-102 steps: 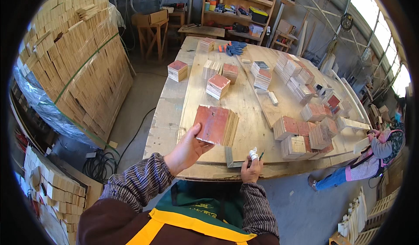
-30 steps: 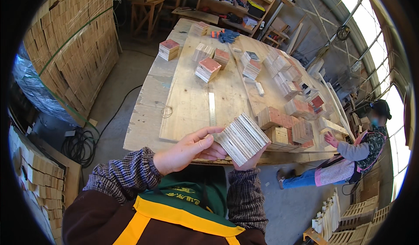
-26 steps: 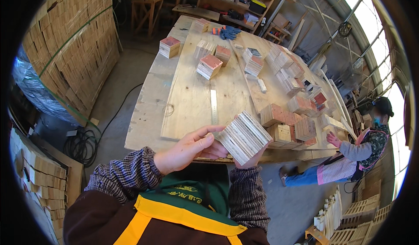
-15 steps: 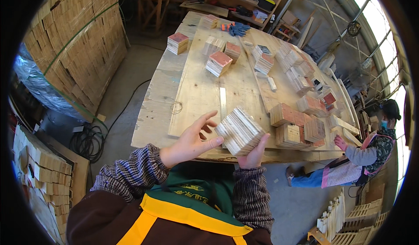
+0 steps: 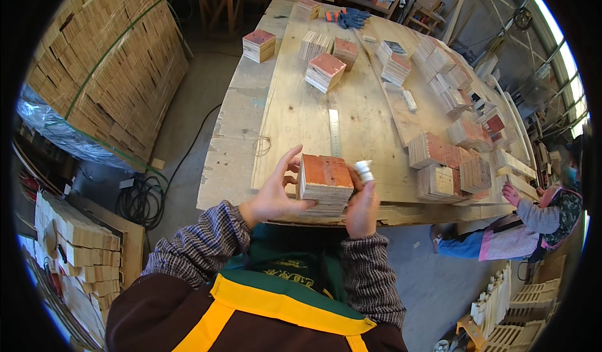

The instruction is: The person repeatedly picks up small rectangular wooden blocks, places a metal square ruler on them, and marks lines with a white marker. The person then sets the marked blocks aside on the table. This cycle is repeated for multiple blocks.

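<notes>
A plywood block (image 5: 326,175) with a reddish top face and layered edges is held up just over the near edge of the table. My left hand (image 5: 274,194) is wrapped round its left side, thumb along the front and fingers behind. My right hand (image 5: 362,209) presses against the right side, its fingers partly hidden by the block. A white wrap (image 5: 364,170) shows at a fingertip of that hand; its kind is hard to make out. Beyond the block, a metal ruler (image 5: 334,132) lies flat on the wooden table (image 5: 295,120).
Similar blocks (image 5: 325,71) stand about the table, with stacks (image 5: 439,154) on the right. Gloves (image 5: 347,18) lie at the far end, and a thin loop (image 5: 262,145) near the left edge. A co-worker (image 5: 533,217) stands at the right. Wrapped wood (image 5: 113,57) is piled at the left.
The block has been turned so that its reddish face points up instead of its striped edges. My right hand has shifted from beneath it to its right side, and the white wrap now shows.
</notes>
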